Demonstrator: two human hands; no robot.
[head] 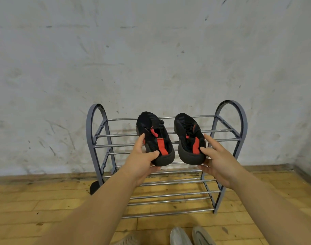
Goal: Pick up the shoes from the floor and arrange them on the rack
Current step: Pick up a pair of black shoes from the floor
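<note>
Two black shoes with red heel tabs are over the top tier of a grey shoe rack (227, 124), toes toward the wall. My left hand (142, 160) grips the heel of the left black shoe (153, 133), thumb on its inner side. My right hand (216, 161) grips the heel of the right black shoe (188, 137), fingers under the sole. Whether the shoes rest on the bars or hang just above them I cannot tell.
The rack stands against a stained white wall on a wooden plank floor, with chrome bars on its lower tiers (170, 197). Three light grey shoes (181, 236) lie on the floor at the bottom edge. A dark object (95, 187) sits by the rack's left foot.
</note>
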